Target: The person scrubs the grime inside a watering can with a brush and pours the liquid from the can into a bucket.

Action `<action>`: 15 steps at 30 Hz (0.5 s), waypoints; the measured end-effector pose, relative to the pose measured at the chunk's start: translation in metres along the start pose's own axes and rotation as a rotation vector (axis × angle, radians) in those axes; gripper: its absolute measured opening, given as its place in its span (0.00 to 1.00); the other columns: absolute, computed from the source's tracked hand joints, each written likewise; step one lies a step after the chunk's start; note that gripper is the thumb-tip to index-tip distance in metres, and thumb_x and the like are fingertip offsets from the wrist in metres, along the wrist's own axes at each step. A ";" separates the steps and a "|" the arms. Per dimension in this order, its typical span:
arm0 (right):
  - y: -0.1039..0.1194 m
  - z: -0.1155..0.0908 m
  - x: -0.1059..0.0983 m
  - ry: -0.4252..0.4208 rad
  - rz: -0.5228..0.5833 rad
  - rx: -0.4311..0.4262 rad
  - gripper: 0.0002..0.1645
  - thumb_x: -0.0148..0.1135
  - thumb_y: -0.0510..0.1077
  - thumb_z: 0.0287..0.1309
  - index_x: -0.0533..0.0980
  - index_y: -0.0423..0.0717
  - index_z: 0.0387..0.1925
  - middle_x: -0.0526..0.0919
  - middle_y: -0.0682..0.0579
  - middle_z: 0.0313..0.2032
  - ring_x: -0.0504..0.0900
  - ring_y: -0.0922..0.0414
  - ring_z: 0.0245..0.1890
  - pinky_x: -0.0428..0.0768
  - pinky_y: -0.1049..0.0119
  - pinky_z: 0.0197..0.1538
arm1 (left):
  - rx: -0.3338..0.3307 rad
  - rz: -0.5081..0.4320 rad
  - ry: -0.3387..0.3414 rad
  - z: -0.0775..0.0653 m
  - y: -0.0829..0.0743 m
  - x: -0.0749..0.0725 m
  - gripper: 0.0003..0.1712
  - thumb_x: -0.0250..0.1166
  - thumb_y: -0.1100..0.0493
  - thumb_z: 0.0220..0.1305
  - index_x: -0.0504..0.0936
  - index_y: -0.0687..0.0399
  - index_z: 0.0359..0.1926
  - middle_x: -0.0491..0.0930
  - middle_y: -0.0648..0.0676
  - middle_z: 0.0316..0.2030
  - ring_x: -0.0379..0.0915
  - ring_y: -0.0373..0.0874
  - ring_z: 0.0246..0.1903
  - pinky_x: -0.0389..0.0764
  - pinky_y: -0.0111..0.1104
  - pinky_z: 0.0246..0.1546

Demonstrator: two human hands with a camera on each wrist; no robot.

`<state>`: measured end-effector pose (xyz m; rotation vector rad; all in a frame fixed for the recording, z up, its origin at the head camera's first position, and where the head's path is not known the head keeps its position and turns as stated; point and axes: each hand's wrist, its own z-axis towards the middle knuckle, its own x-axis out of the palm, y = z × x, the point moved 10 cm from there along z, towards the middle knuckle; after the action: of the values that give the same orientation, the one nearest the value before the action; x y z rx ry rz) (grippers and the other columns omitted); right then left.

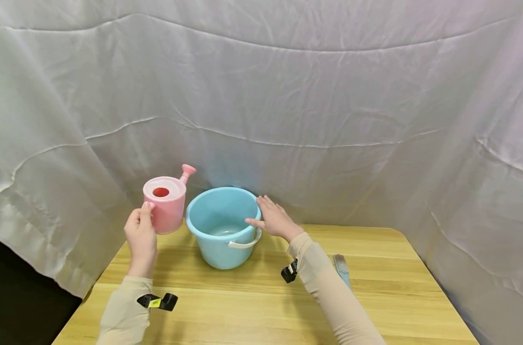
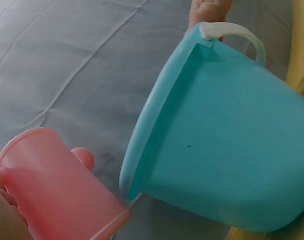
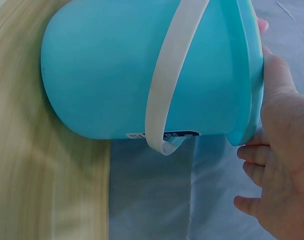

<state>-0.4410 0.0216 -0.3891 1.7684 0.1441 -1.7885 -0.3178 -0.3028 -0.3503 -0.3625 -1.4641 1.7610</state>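
Observation:
In the head view, my left hand (image 1: pixel 142 237) grips the handle of a pink watering can (image 1: pixel 170 213) with a round hole in its top. The can is held up beside the left rim of a light blue bucket (image 1: pixel 224 251), its spout pointing right and away. The bucket stands upright on the table, with nothing seen inside. My right hand (image 1: pixel 278 218) touches the bucket's right rim, thumb spread over the opening and fingers extended. A white bucket handle (image 3: pixel 166 75) hangs down the side in the right wrist view.
A paintbrush (image 1: pixel 341 268) with a blue handle lies on the wooden table (image 1: pixel 399 287), partly hidden by my right sleeve. Grey curtains (image 1: pixel 287 96) hang behind the table and along both sides.

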 end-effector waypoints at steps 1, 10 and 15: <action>0.000 0.001 0.001 0.002 -0.001 0.000 0.54 0.49 0.72 0.63 0.49 0.42 0.75 0.51 0.45 0.76 0.44 0.50 0.78 0.51 0.44 0.78 | 0.006 0.030 0.003 -0.001 0.000 0.001 0.23 0.60 0.51 0.69 0.71 0.65 0.24 0.66 0.41 0.19 0.61 0.38 0.29 0.62 0.25 0.28; 0.003 0.000 0.003 0.001 0.009 -0.009 0.53 0.49 0.71 0.63 0.49 0.41 0.75 0.51 0.43 0.76 0.45 0.48 0.78 0.52 0.43 0.77 | 0.119 0.266 0.038 -0.010 -0.008 0.008 0.27 0.59 0.46 0.69 0.66 0.64 0.23 0.61 0.38 0.17 0.60 0.37 0.26 0.60 0.28 0.25; 0.003 -0.001 0.003 0.003 0.010 -0.008 0.53 0.49 0.71 0.64 0.49 0.41 0.75 0.51 0.44 0.76 0.45 0.48 0.78 0.52 0.43 0.77 | 0.190 0.334 0.064 -0.014 -0.013 0.015 0.26 0.60 0.47 0.68 0.64 0.59 0.21 0.59 0.40 0.18 0.60 0.36 0.26 0.58 0.28 0.25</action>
<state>-0.4384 0.0179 -0.3912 1.7639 0.1432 -1.7759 -0.3132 -0.2822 -0.3381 -0.5837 -1.2306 2.1131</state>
